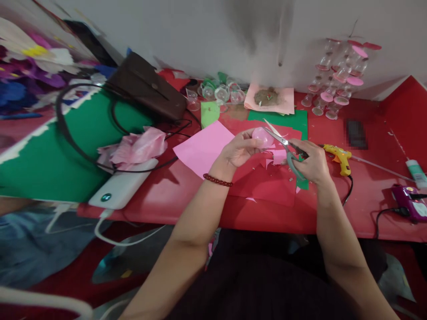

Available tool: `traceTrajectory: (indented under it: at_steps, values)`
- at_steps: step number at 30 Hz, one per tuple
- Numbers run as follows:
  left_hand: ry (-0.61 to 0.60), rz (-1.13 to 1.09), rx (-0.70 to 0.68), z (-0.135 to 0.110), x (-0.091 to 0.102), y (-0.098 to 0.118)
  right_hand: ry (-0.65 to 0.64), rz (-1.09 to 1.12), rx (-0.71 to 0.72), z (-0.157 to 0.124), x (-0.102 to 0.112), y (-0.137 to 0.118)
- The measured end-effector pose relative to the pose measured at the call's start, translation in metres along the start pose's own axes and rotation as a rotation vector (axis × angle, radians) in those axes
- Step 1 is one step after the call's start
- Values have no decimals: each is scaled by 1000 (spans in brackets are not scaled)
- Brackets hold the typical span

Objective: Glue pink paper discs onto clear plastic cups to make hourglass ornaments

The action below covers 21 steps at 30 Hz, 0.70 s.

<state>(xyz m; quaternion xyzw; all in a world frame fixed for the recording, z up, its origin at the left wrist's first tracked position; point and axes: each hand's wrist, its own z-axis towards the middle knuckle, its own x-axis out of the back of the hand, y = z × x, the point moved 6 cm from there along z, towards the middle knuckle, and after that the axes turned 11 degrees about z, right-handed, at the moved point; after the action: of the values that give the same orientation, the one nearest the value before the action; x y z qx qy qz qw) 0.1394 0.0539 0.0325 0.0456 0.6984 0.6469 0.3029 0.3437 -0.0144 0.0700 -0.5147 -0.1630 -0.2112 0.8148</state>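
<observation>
Between the fingers of my left hand (245, 146) is a small round pink piece (262, 138), shiny like thin plastic or with plastic over it. My right hand (312, 161) grips scissors (278, 137) with grey-green handles. Their blades are apart and point left, at the right edge of the pink piece. Below both hands lie red paper sheets (263, 189) and pink paper scraps (279, 156). A pink sheet (205, 146) lies beside my left wrist.
A yellow glue gun (338, 156) with a cord lies right of my right hand. Behind stand stacked clear plastic pieces (333, 80) with pink discs. On the left are a brown bag (147, 86), crumpled pink material (136, 149) and a white power bank (123, 186).
</observation>
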Motion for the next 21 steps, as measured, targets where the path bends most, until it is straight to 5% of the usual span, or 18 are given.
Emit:
traceTrajectory:
  at_steps: [21]
  values:
    - [-92,206,-1,-8,0,12,-96,-18,-102,-4,12,4]
